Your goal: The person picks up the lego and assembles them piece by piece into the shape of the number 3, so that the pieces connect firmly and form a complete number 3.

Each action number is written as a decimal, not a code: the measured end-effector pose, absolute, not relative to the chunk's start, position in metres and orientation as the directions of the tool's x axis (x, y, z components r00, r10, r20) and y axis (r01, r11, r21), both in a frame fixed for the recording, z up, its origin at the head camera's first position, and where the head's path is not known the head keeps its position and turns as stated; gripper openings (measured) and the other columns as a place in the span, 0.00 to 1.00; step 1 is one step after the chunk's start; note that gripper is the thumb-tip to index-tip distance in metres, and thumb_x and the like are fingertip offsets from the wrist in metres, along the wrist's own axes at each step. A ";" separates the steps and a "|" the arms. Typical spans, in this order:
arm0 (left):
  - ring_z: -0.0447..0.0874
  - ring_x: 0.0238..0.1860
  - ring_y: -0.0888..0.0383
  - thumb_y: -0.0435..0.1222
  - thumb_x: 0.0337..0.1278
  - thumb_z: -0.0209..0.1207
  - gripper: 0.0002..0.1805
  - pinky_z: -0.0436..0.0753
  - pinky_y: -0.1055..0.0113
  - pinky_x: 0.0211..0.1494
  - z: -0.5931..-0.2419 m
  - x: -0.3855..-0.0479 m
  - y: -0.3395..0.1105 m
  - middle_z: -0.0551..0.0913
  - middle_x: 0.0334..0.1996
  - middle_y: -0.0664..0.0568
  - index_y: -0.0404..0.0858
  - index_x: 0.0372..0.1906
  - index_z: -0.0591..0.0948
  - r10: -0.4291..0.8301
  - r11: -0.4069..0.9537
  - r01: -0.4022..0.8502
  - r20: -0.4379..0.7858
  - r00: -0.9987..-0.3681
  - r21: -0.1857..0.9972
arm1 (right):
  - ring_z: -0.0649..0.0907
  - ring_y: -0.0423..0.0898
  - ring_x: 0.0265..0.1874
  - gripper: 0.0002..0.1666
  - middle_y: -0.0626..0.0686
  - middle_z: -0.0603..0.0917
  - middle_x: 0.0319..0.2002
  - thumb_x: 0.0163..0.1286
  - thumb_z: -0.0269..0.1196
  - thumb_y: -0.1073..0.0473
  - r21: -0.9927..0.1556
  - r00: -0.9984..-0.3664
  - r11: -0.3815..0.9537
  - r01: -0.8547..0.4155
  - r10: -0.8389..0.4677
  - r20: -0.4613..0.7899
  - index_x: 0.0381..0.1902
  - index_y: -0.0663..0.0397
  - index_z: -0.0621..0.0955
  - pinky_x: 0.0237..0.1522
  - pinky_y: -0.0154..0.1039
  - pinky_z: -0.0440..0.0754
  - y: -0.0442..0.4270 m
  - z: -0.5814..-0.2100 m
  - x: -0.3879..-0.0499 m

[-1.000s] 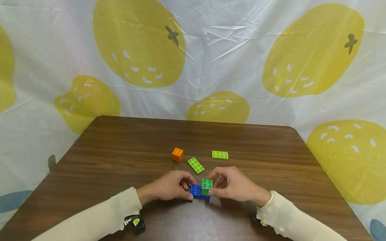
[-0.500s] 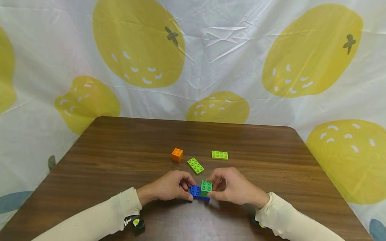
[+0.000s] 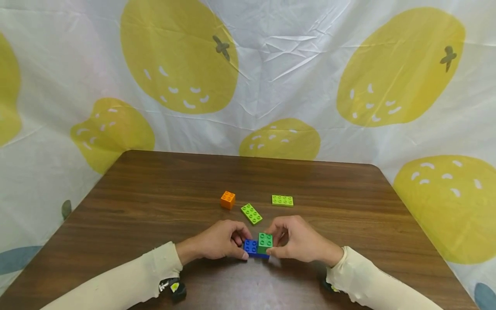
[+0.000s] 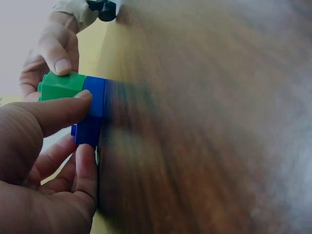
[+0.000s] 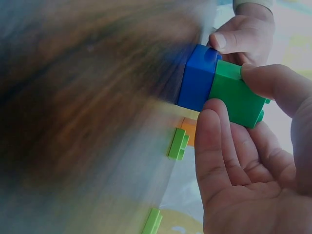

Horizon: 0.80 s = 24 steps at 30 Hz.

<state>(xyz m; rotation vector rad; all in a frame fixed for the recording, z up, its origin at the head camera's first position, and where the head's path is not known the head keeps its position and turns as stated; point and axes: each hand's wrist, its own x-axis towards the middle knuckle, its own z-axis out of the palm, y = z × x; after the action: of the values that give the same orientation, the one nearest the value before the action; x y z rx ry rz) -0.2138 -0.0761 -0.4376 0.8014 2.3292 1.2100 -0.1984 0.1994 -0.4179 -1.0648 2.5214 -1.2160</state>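
Observation:
On the table, near its front, lies a blue building brick (image 3: 250, 246) with two-by-four studs partly covered. My left hand (image 3: 218, 241) holds its left end between thumb and fingers. A green two-by-two brick (image 3: 265, 243) sits on the blue brick's right half, upright. My right hand (image 3: 302, 241) pinches the green brick from the right, thumb in front and fingers behind. In the right wrist view the green brick (image 5: 238, 95) meets the blue brick (image 5: 199, 78) with no gap showing. The left wrist view shows the left thumb across the blue brick (image 4: 92, 122).
Beyond the hands, an orange two-by-two brick (image 3: 227, 200) stands on the brown wooden table (image 3: 174, 181). A flat lime brick (image 3: 252, 214) lies slantwise near it, and another lime brick (image 3: 282, 200) lies farther right. A lemon-print cloth (image 3: 279, 94) hangs behind the table.
The green brick has come down slightly onto the blue brick, the right hand lowering with it. The left hand keeps its hold, and the other bricks stay put.

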 end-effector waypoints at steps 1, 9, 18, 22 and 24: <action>0.81 0.41 0.60 0.37 0.52 0.79 0.18 0.81 0.71 0.44 -0.437 -0.214 -0.076 0.84 0.37 0.57 0.44 0.47 0.86 0.649 0.463 0.310 -0.079 -0.757 0.831 | 0.86 0.35 0.28 0.17 0.45 0.89 0.30 0.57 0.80 0.62 -0.733 -0.739 0.422 -0.534 -0.654 0.162 0.42 0.51 0.85 0.32 0.36 0.88 0.199 -0.418 -0.199; 0.82 0.43 0.61 0.38 0.54 0.79 0.18 0.82 0.70 0.47 -0.433 -0.212 -0.069 0.88 0.41 0.56 0.40 0.49 0.87 0.664 0.459 0.374 -0.032 -0.747 0.806 | 0.87 0.36 0.27 0.16 0.43 0.88 0.28 0.57 0.80 0.63 -0.755 -0.750 0.429 -0.496 -0.650 0.123 0.40 0.49 0.85 0.33 0.37 0.89 0.198 -0.419 -0.200; 0.83 0.43 0.63 0.41 0.55 0.78 0.20 0.83 0.71 0.46 -0.435 -0.209 -0.062 0.88 0.42 0.55 0.40 0.50 0.86 0.647 0.449 0.380 -0.001 -0.763 0.809 | 0.86 0.35 0.27 0.16 0.42 0.88 0.28 0.57 0.81 0.60 -0.747 -0.753 0.448 -0.492 -0.649 0.106 0.38 0.46 0.84 0.33 0.36 0.89 0.195 -0.420 -0.203; 0.85 0.43 0.65 0.43 0.54 0.79 0.20 0.83 0.69 0.49 -0.435 -0.208 -0.060 0.89 0.42 0.57 0.43 0.50 0.86 0.630 0.459 0.388 0.015 -0.776 0.799 | 0.86 0.35 0.27 0.16 0.43 0.88 0.28 0.57 0.81 0.60 -0.744 -0.755 0.451 -0.493 -0.647 0.108 0.38 0.46 0.84 0.34 0.36 0.89 0.195 -0.419 -0.203; 0.85 0.44 0.65 0.43 0.54 0.79 0.20 0.84 0.68 0.50 -0.437 -0.208 -0.059 0.90 0.43 0.58 0.44 0.50 0.86 0.624 0.455 0.383 0.019 -0.781 0.804 | 0.86 0.35 0.27 0.16 0.43 0.88 0.28 0.57 0.81 0.59 -0.743 -0.757 0.455 -0.491 -0.645 0.105 0.38 0.46 0.84 0.34 0.36 0.89 0.195 -0.419 -0.203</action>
<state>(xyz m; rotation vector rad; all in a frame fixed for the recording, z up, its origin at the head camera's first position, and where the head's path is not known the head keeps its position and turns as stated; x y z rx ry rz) -0.2076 -0.0588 -0.4370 0.8642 2.4292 1.2358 -0.2031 0.1953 -0.4188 -0.9935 2.5108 -1.1848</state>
